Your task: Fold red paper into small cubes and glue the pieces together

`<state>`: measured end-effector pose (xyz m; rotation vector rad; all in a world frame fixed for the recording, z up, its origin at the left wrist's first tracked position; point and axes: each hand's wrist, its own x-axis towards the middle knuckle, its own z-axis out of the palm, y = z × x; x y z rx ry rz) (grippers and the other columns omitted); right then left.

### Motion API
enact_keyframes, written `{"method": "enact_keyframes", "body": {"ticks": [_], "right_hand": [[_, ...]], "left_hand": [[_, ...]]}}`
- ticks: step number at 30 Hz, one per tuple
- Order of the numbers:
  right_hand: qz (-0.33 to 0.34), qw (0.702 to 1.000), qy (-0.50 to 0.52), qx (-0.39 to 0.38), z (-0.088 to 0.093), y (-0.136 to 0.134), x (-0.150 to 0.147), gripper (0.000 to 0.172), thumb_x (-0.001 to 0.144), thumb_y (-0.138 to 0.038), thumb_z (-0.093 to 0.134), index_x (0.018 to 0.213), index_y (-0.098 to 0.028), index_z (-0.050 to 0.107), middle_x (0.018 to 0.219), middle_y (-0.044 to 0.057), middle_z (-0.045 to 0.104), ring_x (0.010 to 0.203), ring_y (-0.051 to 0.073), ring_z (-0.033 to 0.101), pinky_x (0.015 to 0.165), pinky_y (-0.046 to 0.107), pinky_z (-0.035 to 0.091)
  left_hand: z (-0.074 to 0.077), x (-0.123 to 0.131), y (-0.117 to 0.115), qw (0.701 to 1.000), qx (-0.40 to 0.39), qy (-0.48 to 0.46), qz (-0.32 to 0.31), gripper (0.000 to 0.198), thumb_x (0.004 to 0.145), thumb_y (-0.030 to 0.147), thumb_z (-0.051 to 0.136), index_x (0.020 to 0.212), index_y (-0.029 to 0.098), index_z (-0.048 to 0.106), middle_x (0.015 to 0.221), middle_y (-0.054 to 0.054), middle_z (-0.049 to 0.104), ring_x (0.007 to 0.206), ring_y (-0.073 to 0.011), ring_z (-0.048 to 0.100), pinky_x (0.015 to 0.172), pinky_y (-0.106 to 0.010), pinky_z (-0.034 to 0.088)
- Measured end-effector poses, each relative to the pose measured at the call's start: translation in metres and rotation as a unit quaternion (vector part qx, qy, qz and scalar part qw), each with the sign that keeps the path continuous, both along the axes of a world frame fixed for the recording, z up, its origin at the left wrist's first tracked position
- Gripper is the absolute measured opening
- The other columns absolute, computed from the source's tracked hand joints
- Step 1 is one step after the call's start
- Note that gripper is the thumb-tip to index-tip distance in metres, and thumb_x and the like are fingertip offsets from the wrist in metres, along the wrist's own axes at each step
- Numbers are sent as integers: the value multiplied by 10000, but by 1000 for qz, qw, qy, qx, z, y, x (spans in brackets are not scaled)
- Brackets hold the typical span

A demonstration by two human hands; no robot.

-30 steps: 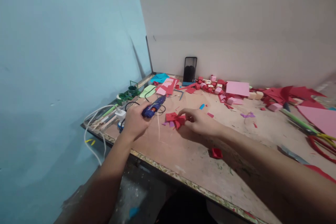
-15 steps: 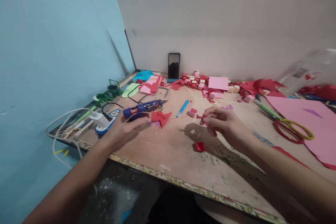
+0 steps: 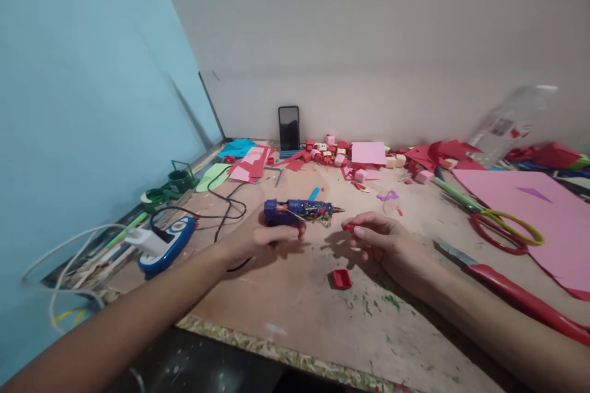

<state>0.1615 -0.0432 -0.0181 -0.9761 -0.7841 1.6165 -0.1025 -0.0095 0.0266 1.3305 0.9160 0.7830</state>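
A blue glue gun (image 3: 295, 210) is gripped in my left hand (image 3: 258, 236), its nozzle pointing right across the table. Facing that nozzle, my right hand (image 3: 382, 236) pinches a small red paper strip (image 3: 349, 226) between thumb and fingertips; in the earlier view the strip showed as a zigzag. The nozzle and the strip are close but apart. On the table below them lies a small open red paper box (image 3: 342, 279). A light blue pen (image 3: 314, 193) is partly hidden behind the glue gun.
A phone (image 3: 289, 128) leans at the back beside many small red and pink paper cubes (image 3: 327, 150). Scissors (image 3: 502, 230), a red-handled knife (image 3: 520, 295) and pink sheets (image 3: 498, 190) lie on the right. A blue power strip (image 3: 168, 249) with cables sits left.
My left hand has picked up the glue gun and brought it rightward, near my right hand. My right hand still holds the red strip. The camera view has shifted slightly.
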Motion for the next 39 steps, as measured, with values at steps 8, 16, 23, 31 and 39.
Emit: {"method": "enact_keyframes", "body": {"ticks": [8,16,23,31,39], "right_hand": [[-28,999,25,-4,5,4,0,406,524,-308,1074,829,-162,850,744,31,786,585,105,720,519,151,584],[-4,1000,16,27,-1,5,-1,354,616,-325,1041,867,-147,865,768,52,809,551,103,731,546,153,623],[3,999,2,32,0,4,-1,316,631,-326,1028,835,-159,855,671,44,779,526,120,720,534,173,618],[2,1000,0,30,0,4,-2,320,605,-313,1035,811,-154,848,675,48,773,527,115,703,529,182,609],[5,999,-16,35,-1,4,-1,257,678,-279,991,843,-153,839,765,66,794,559,129,711,553,232,618]], "left_hand": [[-17,-7,7,996,-39,68,-37,332,725,417,840,803,123,707,617,-6,568,541,-97,437,498,-233,248],[-21,-4,8,996,-5,64,-58,364,751,458,837,778,130,679,590,7,533,540,-102,450,521,-249,288],[-20,-4,7,995,-12,70,-66,346,753,441,826,696,156,638,562,10,503,525,-104,417,503,-260,264],[-20,-1,7,995,-13,60,-77,308,740,412,816,710,158,644,543,12,508,506,-106,425,506,-269,270],[-19,-2,8,995,-13,65,-72,291,725,388,816,690,160,639,543,9,507,512,-114,428,512,-277,277]]}}
